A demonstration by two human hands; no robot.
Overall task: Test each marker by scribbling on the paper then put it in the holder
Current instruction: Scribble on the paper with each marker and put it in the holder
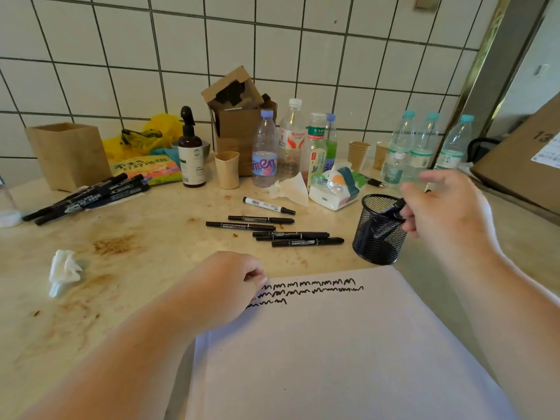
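A white sheet of paper (pixel 333 344) lies in front of me with three rows of black scribbles (pixel 306 291) near its top edge. My left hand (pixel 224 286) rests curled on the paper's top left corner and holds nothing. My right hand (pixel 445 204) hovers at the rim of a black mesh holder (pixel 375 241), fingers pinched on a black marker (pixel 394 209) that points down into the holder. At least one more marker stands inside. Several black markers (pixel 272 231) and a white-barrelled marker (pixel 268 205) lie loose on the counter left of the holder.
A second pile of black markers (pixel 88 195) lies at the far left by a wooden box (pixel 69 153). Plastic bottles (pixel 291 140), paper cups (pixel 227 169), a spray bottle (pixel 191 153), tissues (pixel 333 189) and cardboard boxes (pixel 239 116) crowd the back against the tiled wall. A crumpled tissue (pixel 63 271) lies left.
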